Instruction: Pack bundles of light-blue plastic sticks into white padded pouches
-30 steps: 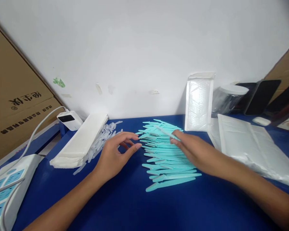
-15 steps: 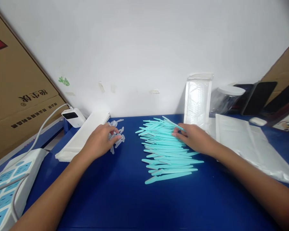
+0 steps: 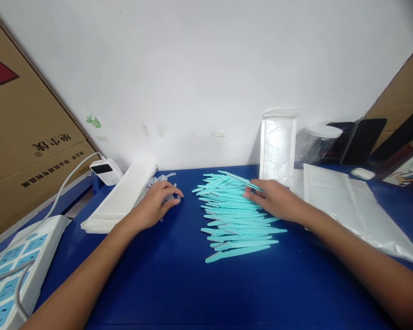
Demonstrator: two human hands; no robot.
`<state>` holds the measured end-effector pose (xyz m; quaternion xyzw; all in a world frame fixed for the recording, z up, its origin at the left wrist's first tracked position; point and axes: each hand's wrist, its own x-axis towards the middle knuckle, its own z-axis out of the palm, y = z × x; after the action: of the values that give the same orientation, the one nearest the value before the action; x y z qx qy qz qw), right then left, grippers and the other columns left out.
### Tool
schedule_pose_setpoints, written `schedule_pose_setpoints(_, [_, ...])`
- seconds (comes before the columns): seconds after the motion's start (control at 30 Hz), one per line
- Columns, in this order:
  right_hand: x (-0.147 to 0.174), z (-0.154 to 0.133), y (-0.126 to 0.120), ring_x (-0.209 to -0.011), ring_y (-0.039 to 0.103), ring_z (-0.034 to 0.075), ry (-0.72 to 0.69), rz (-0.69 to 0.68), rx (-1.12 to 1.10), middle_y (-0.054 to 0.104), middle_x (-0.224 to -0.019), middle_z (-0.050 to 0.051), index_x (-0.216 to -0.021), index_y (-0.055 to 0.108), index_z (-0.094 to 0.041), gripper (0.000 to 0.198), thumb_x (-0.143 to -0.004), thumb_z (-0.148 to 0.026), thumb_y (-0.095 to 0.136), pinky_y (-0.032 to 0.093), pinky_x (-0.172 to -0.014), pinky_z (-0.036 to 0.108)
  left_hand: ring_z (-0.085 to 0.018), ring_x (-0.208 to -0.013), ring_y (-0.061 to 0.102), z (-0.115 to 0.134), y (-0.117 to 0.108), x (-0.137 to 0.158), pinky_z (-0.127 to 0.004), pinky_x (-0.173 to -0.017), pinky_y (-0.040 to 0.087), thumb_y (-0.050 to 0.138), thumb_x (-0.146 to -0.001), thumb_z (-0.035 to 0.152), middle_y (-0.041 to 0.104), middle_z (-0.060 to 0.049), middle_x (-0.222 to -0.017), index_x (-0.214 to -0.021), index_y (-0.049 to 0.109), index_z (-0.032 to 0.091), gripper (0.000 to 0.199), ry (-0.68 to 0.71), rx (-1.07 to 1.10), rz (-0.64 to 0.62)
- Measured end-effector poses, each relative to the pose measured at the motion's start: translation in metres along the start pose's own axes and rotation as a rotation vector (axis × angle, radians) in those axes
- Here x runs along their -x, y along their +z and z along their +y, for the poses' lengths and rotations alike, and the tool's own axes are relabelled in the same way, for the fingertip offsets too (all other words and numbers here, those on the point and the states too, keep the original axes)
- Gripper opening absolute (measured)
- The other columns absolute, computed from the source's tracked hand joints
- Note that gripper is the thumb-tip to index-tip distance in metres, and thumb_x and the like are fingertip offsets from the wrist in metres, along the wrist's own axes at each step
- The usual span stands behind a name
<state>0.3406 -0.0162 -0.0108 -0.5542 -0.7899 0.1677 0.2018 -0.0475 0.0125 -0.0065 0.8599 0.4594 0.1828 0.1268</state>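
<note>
A row of mint-green eyebrow razors (image 3: pixel 239 229) lies loosely heaped across the middle of the blue table. My right hand (image 3: pixel 270 197) is at the far right of this heap, its thumb and fingers closed on the handle of one eyebrow razor (image 3: pixel 234 176), which points left and slightly up over the others. Small clear plastic blade caps (image 3: pixel 163 177) lie in a pile at the left, partly hidden by my left hand (image 3: pixel 160 201). The thumb and index finger of that hand come together at the pile's right edge, seemingly around one cap.
White paper sleeves (image 3: pixel 120 197) lie stacked left of the caps, near a white device (image 3: pixel 106 171) and a corded power strip (image 3: pixel 37 261). A bubble mailer (image 3: pixel 278 146) leans on the wall; another (image 3: pixel 351 206) lies at right. A lidded jar (image 3: pixel 318 142) and phone (image 3: pixel 363 141) stand behind.
My left hand has shifted right over the caps, and its thumb and index finger have drawn closer together. The razor in my right hand now sits lower and farther left.
</note>
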Motion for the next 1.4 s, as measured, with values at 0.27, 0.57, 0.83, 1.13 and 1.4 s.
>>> schedule_pose_setpoints(0.27, [0.002, -0.006, -0.009, -0.064, 0.052, 0.019, -0.088, 0.064, -0.012, 0.057, -0.068, 0.001, -0.072, 0.053, -0.023, 0.046, -0.104, -0.057, 0.052, 0.035, -0.061, 0.031, -0.03, -0.1, 0.056, -0.003, -0.002, 0.002, -0.042, -0.09, 0.043, 0.063, -0.1, 0.052, 0.064, -0.008, -0.099, -0.093, 0.07, 0.023, 0.03, 0.005, -0.048, -0.086])
schedule_pose_setpoints(0.57, [0.008, -0.018, -0.009, -0.07, 0.057, 0.02, -0.126, 0.123, -0.1, 0.061, -0.077, 0.002, -0.075, 0.057, -0.022, 0.047, -0.103, -0.06, 0.056, 0.042, -0.066, 0.032, -0.021, -0.074, 0.064, 0.024, 0.005, 0.0, -0.032, -0.075, 0.046, 0.066, -0.1, 0.049, 0.069, 0.0, -0.076, -0.093, 0.066, 0.023, 0.027, -0.053, 0.224, 0.047])
schedule_pose_setpoints(0.83, [0.014, -0.028, -0.009, -0.082, 0.072, 0.026, -0.02, 0.064, -0.317, 0.081, -0.094, 0.005, -0.09, 0.078, -0.021, 0.042, -0.099, -0.06, 0.064, 0.05, -0.065, 0.033, -0.023, -0.092, 0.076, 0.037, 0.017, 0.002, -0.033, -0.08, 0.054, 0.069, -0.099, 0.045, 0.081, -0.005, -0.098, -0.108, 0.068, 0.023, 0.024, -0.086, 0.575, 0.071])
schedule_pose_setpoints(1.13, [0.014, -0.035, -0.007, -0.099, 0.078, 0.031, -0.023, 0.126, -0.443, 0.085, -0.107, 0.005, -0.103, 0.087, -0.023, 0.032, -0.091, -0.051, 0.078, 0.059, -0.084, 0.039, -0.018, -0.071, 0.074, 0.045, 0.02, 0.002, -0.028, -0.071, 0.059, 0.079, -0.092, 0.045, 0.083, -0.006, -0.083, -0.092, 0.075, 0.018, 0.027, -0.164, 0.685, 0.052])
schedule_pose_setpoints(1.4, [0.014, -0.039, -0.011, -0.097, 0.078, 0.031, 0.088, 0.193, -0.507, 0.085, -0.096, 0.005, -0.105, 0.087, -0.025, 0.034, -0.092, -0.054, 0.076, 0.058, -0.077, 0.036, -0.015, -0.07, 0.067, 0.042, 0.022, 0.002, -0.025, -0.071, 0.057, 0.065, -0.103, 0.045, 0.076, -0.002, -0.075, -0.113, 0.083, 0.017, 0.035, -0.106, 0.625, 0.047])
